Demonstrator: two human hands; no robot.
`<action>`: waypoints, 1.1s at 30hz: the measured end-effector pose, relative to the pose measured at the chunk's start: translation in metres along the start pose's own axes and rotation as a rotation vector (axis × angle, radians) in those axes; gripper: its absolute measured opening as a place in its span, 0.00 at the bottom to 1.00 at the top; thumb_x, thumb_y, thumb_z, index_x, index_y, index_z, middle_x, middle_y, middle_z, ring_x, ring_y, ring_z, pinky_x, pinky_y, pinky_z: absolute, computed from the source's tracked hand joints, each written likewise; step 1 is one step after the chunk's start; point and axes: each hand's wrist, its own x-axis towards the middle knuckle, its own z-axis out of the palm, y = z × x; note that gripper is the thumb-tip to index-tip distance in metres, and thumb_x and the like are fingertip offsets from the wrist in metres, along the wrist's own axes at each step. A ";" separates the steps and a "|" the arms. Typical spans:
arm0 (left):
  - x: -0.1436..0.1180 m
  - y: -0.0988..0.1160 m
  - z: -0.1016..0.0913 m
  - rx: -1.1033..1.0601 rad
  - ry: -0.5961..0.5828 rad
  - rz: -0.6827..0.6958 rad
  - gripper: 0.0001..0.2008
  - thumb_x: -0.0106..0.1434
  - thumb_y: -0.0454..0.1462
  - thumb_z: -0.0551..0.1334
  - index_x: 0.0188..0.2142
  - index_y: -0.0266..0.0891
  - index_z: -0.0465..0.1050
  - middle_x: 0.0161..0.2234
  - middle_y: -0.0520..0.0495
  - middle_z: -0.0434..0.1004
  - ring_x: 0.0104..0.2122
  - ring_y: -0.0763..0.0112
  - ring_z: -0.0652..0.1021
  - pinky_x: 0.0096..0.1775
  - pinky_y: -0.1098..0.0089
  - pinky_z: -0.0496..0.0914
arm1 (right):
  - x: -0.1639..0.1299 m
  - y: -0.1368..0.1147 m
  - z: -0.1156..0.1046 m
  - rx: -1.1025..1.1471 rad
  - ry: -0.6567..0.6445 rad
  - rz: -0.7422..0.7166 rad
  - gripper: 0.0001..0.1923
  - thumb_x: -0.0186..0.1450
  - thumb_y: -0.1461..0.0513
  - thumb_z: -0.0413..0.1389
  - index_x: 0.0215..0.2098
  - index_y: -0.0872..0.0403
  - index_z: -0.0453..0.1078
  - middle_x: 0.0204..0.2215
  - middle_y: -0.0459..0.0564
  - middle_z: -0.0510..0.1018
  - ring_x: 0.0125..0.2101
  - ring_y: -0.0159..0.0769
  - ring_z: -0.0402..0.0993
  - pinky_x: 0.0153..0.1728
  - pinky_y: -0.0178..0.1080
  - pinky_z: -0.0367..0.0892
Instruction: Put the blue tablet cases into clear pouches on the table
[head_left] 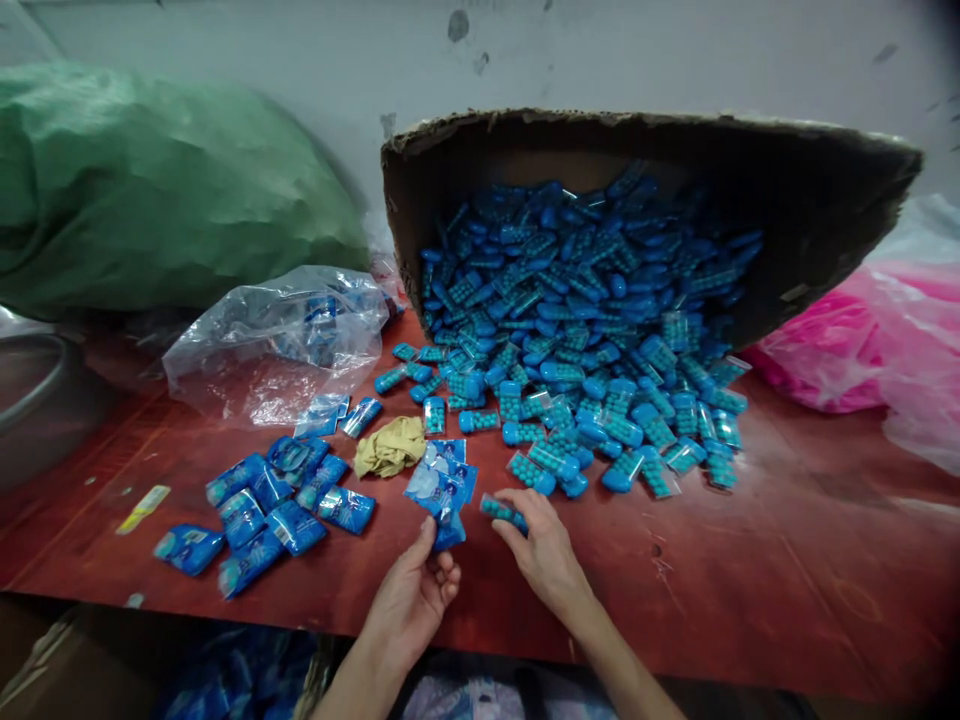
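My left hand (416, 595) pinches a small blue printed packet (450, 530) between thumb and fingers. Just beyond it lie flat blue printed packets (436, 475), overlapping one another. My right hand (541, 545) grips a small clear container of teal beads (502, 512), held a little to the right of the blue packet and apart from it. Many more blue-capped bead containers (592, 270) spill from a tipped cardboard box (645, 130) onto the red table (675, 600). Several containers wrapped in blue printed packets (259, 515) lie in a loose group on the left.
A crumpled yellow cloth (390, 447) sits beside the flat packets. Behind it is a clear plastic bag (277, 340) with blue things inside. A large green sack (165, 190) stands back left, a pink bag (832, 345) right. A yellow-handled tool (142, 510) lies near the front left.
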 end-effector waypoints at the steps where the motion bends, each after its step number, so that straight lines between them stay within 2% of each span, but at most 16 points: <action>1: 0.000 -0.001 0.001 0.014 0.003 0.022 0.09 0.57 0.38 0.58 0.23 0.36 0.64 0.12 0.53 0.67 0.14 0.77 0.69 0.16 0.79 0.62 | 0.000 -0.001 -0.001 0.135 -0.017 0.022 0.11 0.60 0.64 0.50 0.42 0.51 0.66 0.36 0.49 0.72 0.37 0.36 0.67 0.39 0.39 0.63; 3: 0.000 -0.002 0.002 0.041 -0.010 0.065 0.09 0.56 0.39 0.59 0.24 0.36 0.65 0.13 0.52 0.67 0.14 0.77 0.69 0.16 0.78 0.63 | -0.001 -0.003 -0.001 0.387 -0.092 0.118 0.13 0.61 0.61 0.49 0.43 0.52 0.65 0.32 0.47 0.72 0.30 0.33 0.69 0.30 0.35 0.67; 5: 0.000 -0.003 0.002 0.055 -0.035 0.087 0.09 0.54 0.39 0.60 0.23 0.35 0.66 0.14 0.52 0.68 0.14 0.76 0.70 0.16 0.78 0.63 | -0.004 -0.007 -0.001 0.579 -0.162 0.233 0.15 0.62 0.58 0.48 0.46 0.53 0.64 0.23 0.44 0.71 0.21 0.29 0.67 0.20 0.31 0.64; 7: 0.000 -0.004 0.001 0.058 -0.055 0.094 0.10 0.53 0.40 0.61 0.23 0.35 0.66 0.14 0.52 0.68 0.15 0.76 0.70 0.16 0.78 0.63 | -0.006 -0.012 -0.001 0.681 -0.169 0.281 0.18 0.62 0.57 0.47 0.49 0.53 0.61 0.19 0.41 0.67 0.18 0.27 0.65 0.16 0.28 0.62; 9: 0.000 -0.004 0.001 0.047 -0.057 0.092 0.10 0.52 0.40 0.62 0.22 0.35 0.67 0.14 0.51 0.69 0.15 0.76 0.71 0.16 0.78 0.64 | -0.008 -0.017 -0.003 0.722 -0.147 0.269 0.18 0.62 0.56 0.48 0.49 0.52 0.61 0.21 0.42 0.68 0.18 0.26 0.64 0.16 0.28 0.62; 12: 0.001 -0.003 0.002 0.014 -0.031 0.082 0.11 0.52 0.40 0.62 0.20 0.34 0.67 0.13 0.52 0.67 0.14 0.77 0.70 0.16 0.78 0.63 | -0.011 -0.022 -0.004 0.758 -0.122 0.261 0.18 0.61 0.56 0.49 0.48 0.52 0.62 0.23 0.43 0.69 0.20 0.27 0.65 0.17 0.29 0.64; 16: 0.001 -0.003 0.004 -0.009 -0.013 0.078 0.13 0.53 0.41 0.61 0.18 0.35 0.66 0.11 0.53 0.65 0.14 0.76 0.70 0.15 0.78 0.62 | -0.015 -0.023 -0.002 0.767 -0.098 0.281 0.18 0.61 0.55 0.49 0.48 0.52 0.62 0.20 0.42 0.67 0.19 0.27 0.64 0.17 0.30 0.65; 22: 0.000 -0.004 0.003 0.026 -0.051 0.094 0.13 0.53 0.43 0.61 0.21 0.35 0.67 0.12 0.52 0.67 0.15 0.75 0.71 0.17 0.77 0.62 | -0.018 -0.024 0.003 0.718 -0.095 0.305 0.18 0.61 0.55 0.50 0.47 0.52 0.63 0.21 0.42 0.67 0.19 0.27 0.65 0.16 0.28 0.64; 28: 0.000 -0.004 0.002 0.059 -0.064 0.198 0.14 0.49 0.44 0.63 0.22 0.34 0.68 0.13 0.52 0.68 0.16 0.75 0.71 0.17 0.76 0.62 | -0.022 -0.025 0.005 0.619 -0.106 0.231 0.17 0.61 0.55 0.49 0.47 0.51 0.65 0.21 0.43 0.67 0.19 0.28 0.65 0.19 0.30 0.66; 33: 0.000 0.000 0.000 0.108 -0.098 0.318 0.14 0.49 0.44 0.64 0.24 0.33 0.70 0.18 0.49 0.73 0.18 0.75 0.71 0.19 0.75 0.64 | -0.025 -0.024 0.010 0.631 -0.115 0.247 0.16 0.62 0.55 0.49 0.46 0.51 0.64 0.19 0.41 0.66 0.16 0.26 0.62 0.17 0.29 0.63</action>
